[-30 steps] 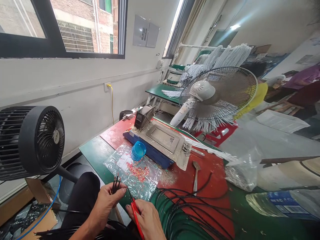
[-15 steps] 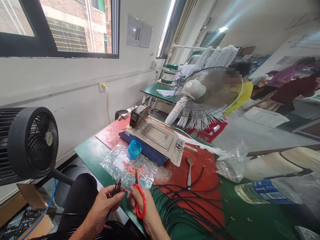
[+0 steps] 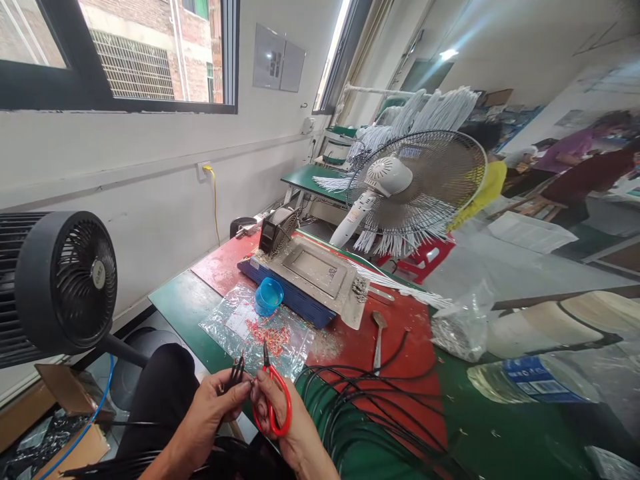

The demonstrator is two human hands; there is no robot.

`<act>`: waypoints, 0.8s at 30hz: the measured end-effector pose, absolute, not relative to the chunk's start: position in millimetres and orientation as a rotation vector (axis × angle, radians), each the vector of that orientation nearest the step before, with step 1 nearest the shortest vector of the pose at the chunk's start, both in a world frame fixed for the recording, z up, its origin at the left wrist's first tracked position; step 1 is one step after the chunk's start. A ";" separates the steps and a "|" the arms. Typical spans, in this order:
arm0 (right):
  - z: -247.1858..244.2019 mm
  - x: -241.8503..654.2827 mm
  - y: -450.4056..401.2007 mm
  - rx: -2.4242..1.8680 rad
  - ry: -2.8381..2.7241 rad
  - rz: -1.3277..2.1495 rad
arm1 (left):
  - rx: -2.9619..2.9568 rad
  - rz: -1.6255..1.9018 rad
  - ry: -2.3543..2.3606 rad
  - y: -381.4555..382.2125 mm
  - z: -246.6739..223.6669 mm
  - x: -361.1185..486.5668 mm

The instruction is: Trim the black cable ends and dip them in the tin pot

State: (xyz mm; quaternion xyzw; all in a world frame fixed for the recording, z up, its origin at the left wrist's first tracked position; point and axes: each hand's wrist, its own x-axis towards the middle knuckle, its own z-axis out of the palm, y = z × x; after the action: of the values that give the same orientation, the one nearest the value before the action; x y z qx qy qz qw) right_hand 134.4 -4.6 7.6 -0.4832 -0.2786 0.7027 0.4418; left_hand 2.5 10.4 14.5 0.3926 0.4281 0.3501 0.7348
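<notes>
My left hand (image 3: 213, 407) is closed round several black cables (image 3: 236, 377), their thin ends pointing up past the fingers. Beside it, my right hand (image 3: 295, 420) grips red-handled scissors (image 3: 286, 407), with the dark blades upward. The fingertips of both hands nearly meet; whether they touch I cannot tell. Just beyond them lies a clear plastic bag (image 3: 225, 330) strewn with small red and yellow bits (image 3: 273, 337). A blue plastic cup (image 3: 269, 297) stands on it. More black cables (image 3: 350, 400) spread over the table at the right of my hands.
A dusty blue-based machine (image 3: 310, 277) stands behind the cup. To its right lies a spoon (image 3: 379, 340). A bottle (image 3: 530, 381) rests on its side at the right. One fan (image 3: 65, 283) stands left, another (image 3: 415, 183) beyond the table. People work in the background.
My right hand has turned the scissors slightly, so the blades tilt left toward the cable ends and both handle loops show. My left hand keeps its hold on the cables.
</notes>
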 end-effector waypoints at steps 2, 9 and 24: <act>10.2 133.6 -5.0 -1.180 -0.599 1.772 | 0.858 0.762 0.916 10.2 15.5 3.3; 9.8 131.1 -9.0 -1.149 -0.421 1.841 | 0.797 0.762 0.861 9.0 11.7 5.6; 11.9 129.2 -10.3 -1.139 -0.681 1.714 | 0.867 0.763 0.908 10.0 14.9 5.7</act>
State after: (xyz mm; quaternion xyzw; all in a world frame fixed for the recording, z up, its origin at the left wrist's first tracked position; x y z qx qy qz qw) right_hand 129.2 -10.3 11.9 -0.4645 -0.2778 0.6987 0.4679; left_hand 5.7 10.0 14.9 0.3955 0.4143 0.3482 0.7421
